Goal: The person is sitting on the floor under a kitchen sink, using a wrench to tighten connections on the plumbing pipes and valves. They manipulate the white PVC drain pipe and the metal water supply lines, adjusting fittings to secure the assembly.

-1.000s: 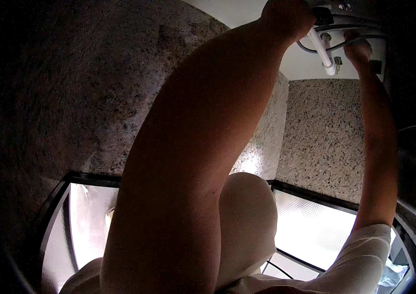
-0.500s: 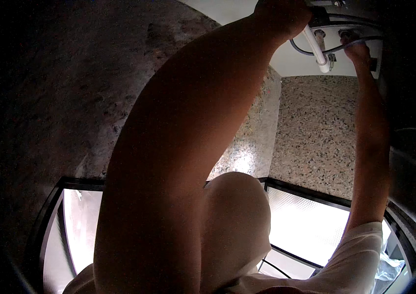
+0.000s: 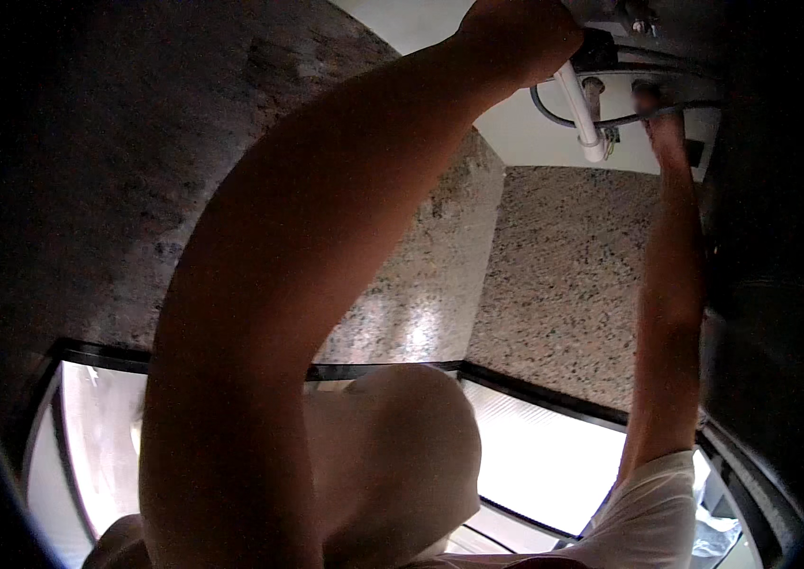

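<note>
A white pipe (image 3: 579, 114) is seen between the two hands, slanted in front of a white panel (image 3: 518, 142), its lower end set further right than its upper one. At the pipe's upper end, the left hand (image 3: 523, 40) is held bent at the wrist; its fingers are hidden behind the back of the hand, so whether the pipe is gripped or only touched cannot be told. A black block (image 3: 598, 47) is placed just beside that hand, above and right of the pipe. To the right of the pipe, the right hand (image 3: 660, 123) is raised to the panel, with a thin dark cable (image 3: 622, 120), looped past the pipe, crossing near it; the fingers are blurred and dark, and their spread or hold cannot be made out. Below the pipe, a speckled stone wall (image 3: 563, 256) is shown, with a brightly lit panel (image 3: 554, 446) lower still.
</note>
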